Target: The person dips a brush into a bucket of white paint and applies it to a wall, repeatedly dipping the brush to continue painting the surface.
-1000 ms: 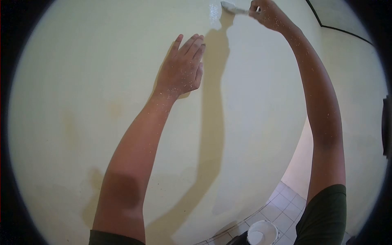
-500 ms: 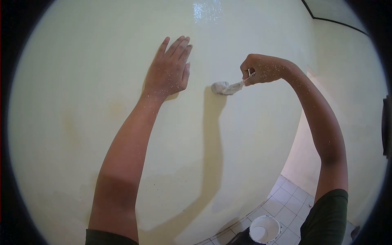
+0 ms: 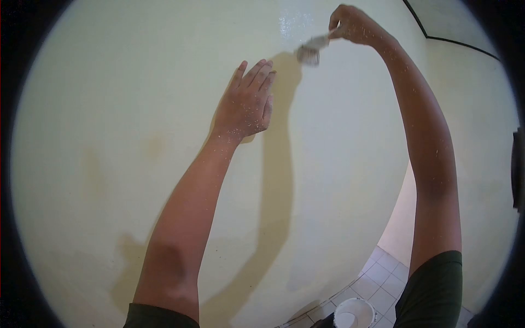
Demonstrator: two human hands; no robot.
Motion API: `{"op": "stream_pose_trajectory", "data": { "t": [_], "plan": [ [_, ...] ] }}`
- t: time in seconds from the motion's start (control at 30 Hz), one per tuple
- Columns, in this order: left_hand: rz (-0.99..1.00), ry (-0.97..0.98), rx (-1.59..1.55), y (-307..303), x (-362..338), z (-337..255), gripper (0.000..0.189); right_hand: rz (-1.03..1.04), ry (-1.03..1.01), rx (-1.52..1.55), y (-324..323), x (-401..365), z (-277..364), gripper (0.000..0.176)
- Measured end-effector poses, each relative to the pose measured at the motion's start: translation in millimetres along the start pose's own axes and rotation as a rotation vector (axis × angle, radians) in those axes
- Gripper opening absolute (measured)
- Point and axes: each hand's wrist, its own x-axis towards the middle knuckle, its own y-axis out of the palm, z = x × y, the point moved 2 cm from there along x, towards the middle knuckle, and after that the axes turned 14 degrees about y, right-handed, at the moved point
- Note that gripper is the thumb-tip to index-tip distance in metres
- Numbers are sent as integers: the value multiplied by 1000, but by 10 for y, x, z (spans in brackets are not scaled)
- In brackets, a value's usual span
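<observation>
My left hand [image 3: 246, 104] lies flat against the pale yellow wall [image 3: 109, 98], fingers stretched upward, holding nothing. Up and to the right of it, my right hand [image 3: 353, 24] is closed round the handle of a paint brush [image 3: 310, 53]. The brush slants down and left from the fingers, and its whitish bristles, slightly blurred, are at the wall's surface. Just above the bristles a wet, shiny patch [image 3: 295, 23] shows on the wall. White specks of paint dot both hands and forearms.
A white bucket [image 3: 354, 314] with whitish contents stands on the tiled floor [image 3: 377, 281] at the bottom right, beside something dark. To the right is another wall [image 3: 476, 109] with a dark line near its top. A dark object [image 3: 517, 169] shows at the right edge.
My right hand has moved up the wall with the brush, whose bristles now point more downward. My left hand has shifted a little right and slightly down.
</observation>
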Motion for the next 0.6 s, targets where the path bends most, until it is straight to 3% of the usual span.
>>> {"op": "stream_pose_trajectory", "data": {
  "t": [0.03,0.07,0.17,0.2,0.3,0.4,0.5,0.6],
  "plan": [
    [-2,-4,-8,-1,-3,-3,50,-45,24,-14,-34,65,-3,17],
    [-7,-7,-17,-5,-5,-6,50,-157,298,-17,-40,162,-14,9],
    [-34,-19,-22,28,-8,-10,50,-419,280,22,-108,267,-5,8],
    [-45,-25,-19,47,-10,-10,49,-413,297,37,-101,297,-13,8],
    [-67,-33,-18,104,-42,-13,49,-381,348,91,-14,335,-66,6],
    [-71,-30,-7,126,-56,-9,48,-252,225,13,145,311,-45,6],
    [-73,-19,15,139,-62,-3,49,-83,163,-39,90,174,17,6],
    [-82,-24,-9,137,-71,16,50,147,69,131,190,72,-236,16]
  ]
}}
